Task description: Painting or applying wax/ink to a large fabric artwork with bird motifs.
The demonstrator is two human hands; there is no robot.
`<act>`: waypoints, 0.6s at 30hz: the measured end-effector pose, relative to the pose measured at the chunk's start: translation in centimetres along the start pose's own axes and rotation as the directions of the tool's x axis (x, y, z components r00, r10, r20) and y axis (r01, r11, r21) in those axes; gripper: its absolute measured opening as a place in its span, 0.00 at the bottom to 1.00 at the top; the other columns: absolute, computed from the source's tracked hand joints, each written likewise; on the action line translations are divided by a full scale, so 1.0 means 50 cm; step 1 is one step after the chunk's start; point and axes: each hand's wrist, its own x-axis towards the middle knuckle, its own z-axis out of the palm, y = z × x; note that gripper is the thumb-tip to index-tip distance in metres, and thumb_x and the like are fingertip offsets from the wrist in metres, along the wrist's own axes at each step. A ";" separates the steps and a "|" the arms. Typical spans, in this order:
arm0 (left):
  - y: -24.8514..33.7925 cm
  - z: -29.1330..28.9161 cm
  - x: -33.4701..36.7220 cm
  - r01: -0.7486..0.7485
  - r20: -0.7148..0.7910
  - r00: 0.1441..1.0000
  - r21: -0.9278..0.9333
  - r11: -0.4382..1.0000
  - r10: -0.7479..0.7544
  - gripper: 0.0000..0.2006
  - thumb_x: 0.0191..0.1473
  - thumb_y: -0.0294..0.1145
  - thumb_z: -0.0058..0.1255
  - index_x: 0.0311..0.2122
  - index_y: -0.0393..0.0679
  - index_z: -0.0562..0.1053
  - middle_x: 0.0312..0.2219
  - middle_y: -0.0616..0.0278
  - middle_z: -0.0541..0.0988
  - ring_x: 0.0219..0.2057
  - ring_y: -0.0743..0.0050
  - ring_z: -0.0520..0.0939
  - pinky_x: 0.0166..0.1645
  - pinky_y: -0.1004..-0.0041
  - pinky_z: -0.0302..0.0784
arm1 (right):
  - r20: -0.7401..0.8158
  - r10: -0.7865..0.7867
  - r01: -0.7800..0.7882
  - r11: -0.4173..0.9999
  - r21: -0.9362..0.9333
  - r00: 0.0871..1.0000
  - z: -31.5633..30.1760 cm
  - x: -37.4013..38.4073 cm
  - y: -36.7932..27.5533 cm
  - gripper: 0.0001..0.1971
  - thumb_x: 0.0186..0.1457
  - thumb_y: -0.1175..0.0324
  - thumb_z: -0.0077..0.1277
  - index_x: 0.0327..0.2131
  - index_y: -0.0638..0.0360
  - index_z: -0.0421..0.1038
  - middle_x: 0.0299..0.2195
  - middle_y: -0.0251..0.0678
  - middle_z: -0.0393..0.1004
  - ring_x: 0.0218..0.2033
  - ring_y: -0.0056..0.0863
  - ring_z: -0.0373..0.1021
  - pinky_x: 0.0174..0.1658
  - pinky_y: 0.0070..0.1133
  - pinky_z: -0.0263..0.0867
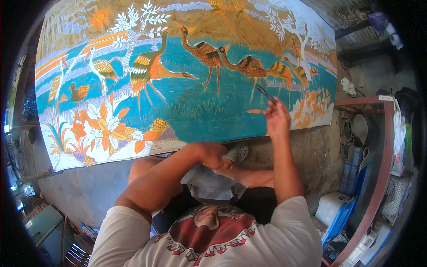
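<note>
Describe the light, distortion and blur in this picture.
Head view: the painting looks bright, the clutter at lower left dim. Head view: black fisheye corners, and the reddish frame at right bends. Head view: the tool in the right hand is dark, its fine detail unclear.

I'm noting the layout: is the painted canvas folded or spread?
Spread: the painted canvas shows an unbroken bird scene from left to right edge, no folds visible; its far edge is cut off.
</note>
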 end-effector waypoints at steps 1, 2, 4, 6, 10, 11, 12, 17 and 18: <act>-0.001 -0.002 0.005 0.002 0.032 0.999 0.015 1.000 -0.002 0.34 0.55 0.59 0.51 0.53 0.36 0.73 0.48 0.37 0.77 0.52 0.38 0.77 0.55 0.52 0.71 | 0.010 -0.031 0.032 0.999 -0.006 0.999 -0.054 -0.034 -0.025 0.20 0.64 0.61 0.51 0.55 0.61 0.68 0.39 0.38 0.77 0.36 0.26 0.72 0.41 0.30 0.73; -0.001 -0.004 0.008 -0.004 0.053 0.999 0.024 1.000 0.003 0.33 0.56 0.59 0.50 0.53 0.36 0.73 0.49 0.38 0.77 0.52 0.39 0.77 0.55 0.52 0.70 | -0.062 -0.034 0.034 0.999 -0.009 0.997 -0.110 -0.068 -0.052 0.20 0.64 0.61 0.52 0.55 0.60 0.68 0.39 0.38 0.77 0.35 0.26 0.72 0.41 0.30 0.73; 0.000 -0.003 0.012 -0.015 0.036 0.999 0.028 0.999 0.014 0.33 0.56 0.58 0.49 0.53 0.36 0.73 0.50 0.38 0.77 0.53 0.40 0.76 0.56 0.52 0.69 | -0.155 -0.091 0.090 0.996 -0.013 0.984 -0.227 -0.142 -0.112 0.20 0.63 0.62 0.52 0.54 0.60 0.69 0.39 0.38 0.77 0.34 0.26 0.73 0.40 0.30 0.74; -0.001 0.002 0.015 -0.025 0.016 1.000 0.024 0.999 0.025 0.32 0.57 0.58 0.48 0.53 0.37 0.74 0.51 0.39 0.76 0.53 0.40 0.76 0.57 0.51 0.69 | -0.274 -0.144 0.132 0.989 -0.060 0.951 -0.351 -0.244 -0.165 0.19 0.62 0.62 0.52 0.54 0.59 0.69 0.39 0.39 0.77 0.33 0.27 0.73 0.40 0.30 0.75; -0.018 0.009 0.047 0.050 0.072 0.996 0.097 0.994 -0.057 0.30 0.58 0.58 0.48 0.56 0.45 0.73 0.56 0.42 0.73 0.58 0.44 0.72 0.61 0.52 0.65 | -0.661 -0.193 0.008 0.962 -0.273 0.725 -0.590 -0.458 -0.204 0.23 0.63 0.57 0.49 0.57 0.59 0.66 0.43 0.44 0.75 0.38 0.33 0.73 0.46 0.33 0.75; -0.031 0.019 0.050 0.019 0.039 0.999 0.131 0.991 -0.024 0.32 0.58 0.62 0.46 0.55 0.45 0.74 0.55 0.45 0.74 0.57 0.44 0.73 0.62 0.53 0.65 | -0.731 -0.157 -0.043 0.968 -0.247 0.664 -0.656 -0.516 -0.196 0.23 0.65 0.56 0.47 0.58 0.58 0.65 0.45 0.43 0.74 0.40 0.33 0.73 0.49 0.33 0.74; -0.047 0.032 0.049 -0.056 0.019 0.998 0.148 0.987 0.054 0.33 0.58 0.65 0.45 0.54 0.45 0.76 0.54 0.48 0.76 0.56 0.45 0.74 0.62 0.54 0.65 | -0.792 -0.143 -0.088 0.967 -0.241 0.593 -0.729 -0.606 -0.193 0.23 0.67 0.55 0.45 0.59 0.57 0.65 0.46 0.42 0.73 0.43 0.34 0.72 0.52 0.34 0.73; -0.088 0.065 0.077 0.099 0.084 0.990 0.140 0.985 -0.111 0.29 0.61 0.53 0.49 0.59 0.43 0.71 0.50 0.53 0.77 0.47 0.57 0.77 0.54 0.59 0.72 | -0.872 -0.041 -0.045 0.996 -0.071 0.488 -0.948 -0.909 -0.086 0.22 0.68 0.57 0.37 0.59 0.57 0.64 0.45 0.45 0.73 0.39 0.42 0.73 0.45 0.41 0.74; -0.084 0.070 0.077 0.148 0.095 0.982 0.133 0.980 -0.161 0.29 0.61 0.52 0.50 0.59 0.41 0.70 0.48 0.55 0.78 0.43 0.62 0.78 0.51 0.62 0.74 | -0.944 -0.046 -0.153 0.983 -0.101 0.326 -0.954 -0.939 -0.076 0.19 0.68 0.60 0.40 0.56 0.57 0.68 0.41 0.44 0.75 0.34 0.40 0.73 0.40 0.39 0.75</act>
